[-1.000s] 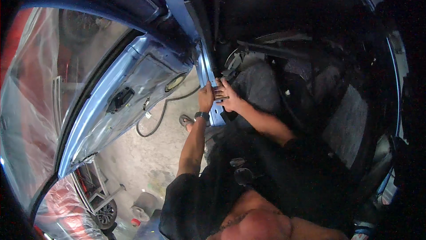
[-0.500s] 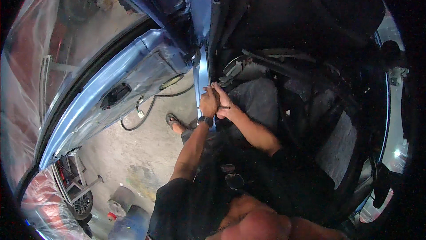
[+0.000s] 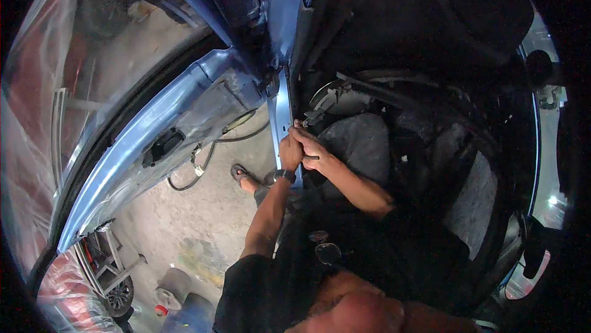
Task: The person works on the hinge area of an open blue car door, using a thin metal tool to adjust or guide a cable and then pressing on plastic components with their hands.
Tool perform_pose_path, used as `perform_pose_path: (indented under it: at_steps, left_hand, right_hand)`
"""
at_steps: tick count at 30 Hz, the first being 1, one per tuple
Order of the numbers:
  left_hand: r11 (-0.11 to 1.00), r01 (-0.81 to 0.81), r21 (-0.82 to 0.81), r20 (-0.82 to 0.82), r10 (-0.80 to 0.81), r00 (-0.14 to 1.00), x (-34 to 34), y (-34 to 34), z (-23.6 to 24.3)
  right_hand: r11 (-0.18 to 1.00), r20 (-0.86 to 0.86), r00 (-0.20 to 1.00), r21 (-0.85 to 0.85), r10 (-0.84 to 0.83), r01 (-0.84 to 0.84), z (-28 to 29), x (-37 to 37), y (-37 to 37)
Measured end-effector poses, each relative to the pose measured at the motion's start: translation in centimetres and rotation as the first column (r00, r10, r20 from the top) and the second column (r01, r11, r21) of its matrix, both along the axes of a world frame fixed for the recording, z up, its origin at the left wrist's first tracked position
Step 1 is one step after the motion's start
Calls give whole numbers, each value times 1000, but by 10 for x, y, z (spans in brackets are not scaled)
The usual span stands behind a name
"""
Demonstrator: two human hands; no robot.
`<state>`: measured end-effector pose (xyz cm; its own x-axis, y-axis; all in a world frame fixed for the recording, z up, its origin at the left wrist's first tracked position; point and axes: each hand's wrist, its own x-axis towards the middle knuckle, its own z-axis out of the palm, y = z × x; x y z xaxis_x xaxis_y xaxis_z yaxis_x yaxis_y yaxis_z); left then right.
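My left hand (image 3: pixel 290 151) is closed at the blue metal door sill (image 3: pixel 279 109), its fingers pressed against my right hand. My right hand (image 3: pixel 311 146) is closed beside it, around a short dark rod (image 3: pixel 313 158) that pokes out below its fingers; what else lies between my hands is hidden. A narrow black strip (image 3: pixel 290 102) runs along the sill up from my hands. The open blue door (image 3: pixel 126 151), with bare inner panel and a dangling dark cable (image 3: pixel 223 140), is to the left.
Dark car interior with grey carpet (image 3: pixel 351 142) fills the right. The floor (image 3: pixel 160 216) shows left, with a metal trolley (image 3: pixel 120 262), a bucket (image 3: pixel 172 284), a blue container (image 3: pixel 191 317) and my sandalled foot (image 3: pixel 243 179). Clear plastic sheeting (image 3: pixel 43 123) hangs at far left.
My right hand's fingers, spread a second ago, have closed in against my left hand. Both hands now sit lower in the picture as the view has shifted.
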<state>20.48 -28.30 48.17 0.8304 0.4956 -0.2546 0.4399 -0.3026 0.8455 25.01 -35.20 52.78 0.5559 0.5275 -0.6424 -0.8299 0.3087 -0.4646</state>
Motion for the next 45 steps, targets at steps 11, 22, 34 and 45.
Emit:
perform_pose_path:
  at_steps: [11, 22, 34, 45]
  left_hand:
    - [962, 27, 272, 13, -32, 999, 2, -8, -48]
    - [57, 18, -998, 38, 373, 927, 4, -1, -23]
    - [909, 417, 19, -40, -416, 909, -5, 57, -21]
    - [886, 449, -121, -692, -399, 602, 34, 4, 83]
  right_hand:
    - [832, 523, 848, -504, 82, 231, -91, -19, 20]
    - [934, 139, 982, -351, 126, -70, -107, -2, -15]
    - [938, 328, 916, -327, 230, -119, -86, -23, -3]
    - [917, 231, 944, -375, 234, -135, -111, -14, -36]
